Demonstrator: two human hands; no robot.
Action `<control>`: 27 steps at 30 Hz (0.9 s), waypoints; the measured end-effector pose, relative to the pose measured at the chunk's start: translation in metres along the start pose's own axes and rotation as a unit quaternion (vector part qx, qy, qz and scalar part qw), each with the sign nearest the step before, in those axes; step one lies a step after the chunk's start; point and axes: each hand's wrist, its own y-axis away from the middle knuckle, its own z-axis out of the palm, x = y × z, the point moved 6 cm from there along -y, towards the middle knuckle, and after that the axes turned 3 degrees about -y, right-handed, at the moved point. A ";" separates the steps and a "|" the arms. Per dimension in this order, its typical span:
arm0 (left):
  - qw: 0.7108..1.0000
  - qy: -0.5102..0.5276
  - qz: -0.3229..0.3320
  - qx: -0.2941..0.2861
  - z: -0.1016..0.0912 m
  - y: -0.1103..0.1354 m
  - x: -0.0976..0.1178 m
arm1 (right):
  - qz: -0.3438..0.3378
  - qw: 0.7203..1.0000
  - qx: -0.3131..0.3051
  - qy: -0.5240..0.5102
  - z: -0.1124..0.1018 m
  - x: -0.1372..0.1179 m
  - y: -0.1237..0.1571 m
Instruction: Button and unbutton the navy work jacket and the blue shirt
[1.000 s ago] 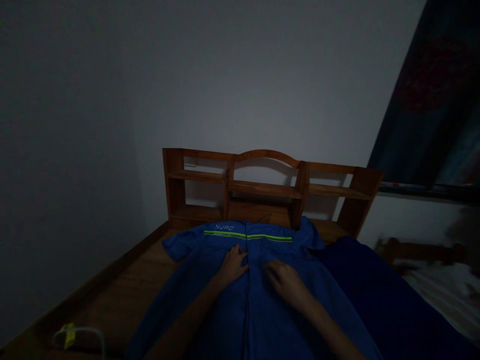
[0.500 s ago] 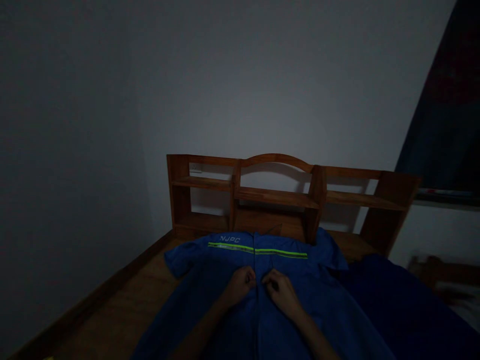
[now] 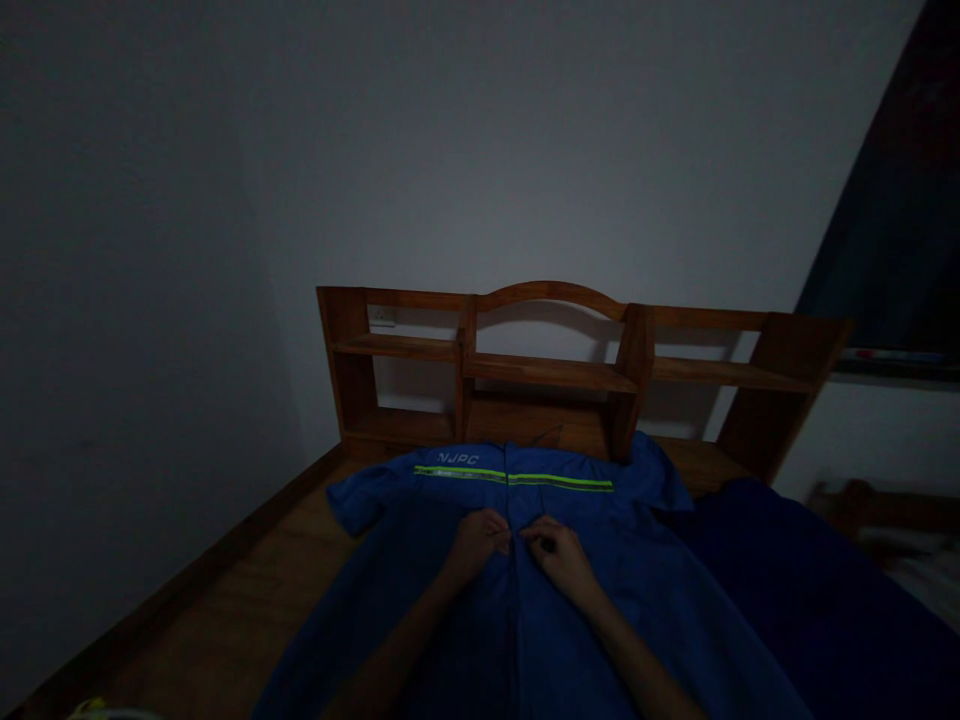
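A blue short-sleeved work shirt (image 3: 570,560) lies spread out, front up, with a yellow-green reflective stripe across the chest and the letters NJPC above it on the left. My left hand (image 3: 480,540) is closed, its fingertips pinching the shirt's front edge just left of the centre line. On the other side of that line, my right hand (image 3: 559,550) is also closed, thumb and fingers together at the opposite front edge. The fingertips of both hands are close together, below the stripe. Dim light hides the fine detail of the front opening.
The shirt rests on a wooden surface (image 3: 232,600). Behind it stands a wooden shelf unit (image 3: 551,372) against a grey wall. Dark blue cloth (image 3: 810,600) lies at the right, and a dark window or curtain (image 3: 892,230) is at the upper right.
The view has tilted slightly down, so the shelf and shirt sit higher in the picture. Both hands stay at the shirt's centre line, with little shift in their grip.
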 end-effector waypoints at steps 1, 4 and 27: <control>1.000 0.015 -0.007 -0.003 0.000 -0.001 -0.002 | 0.006 1.000 -0.001 -0.012 0.001 0.003 0.000; 0.999 0.031 -0.013 -0.003 -0.001 -0.001 -0.004 | 0.030 0.997 0.000 -0.074 0.002 0.010 -0.001; 0.996 0.090 0.001 -0.010 0.002 0.006 0.007 | 0.031 0.991 -0.005 -0.128 0.011 0.013 -0.011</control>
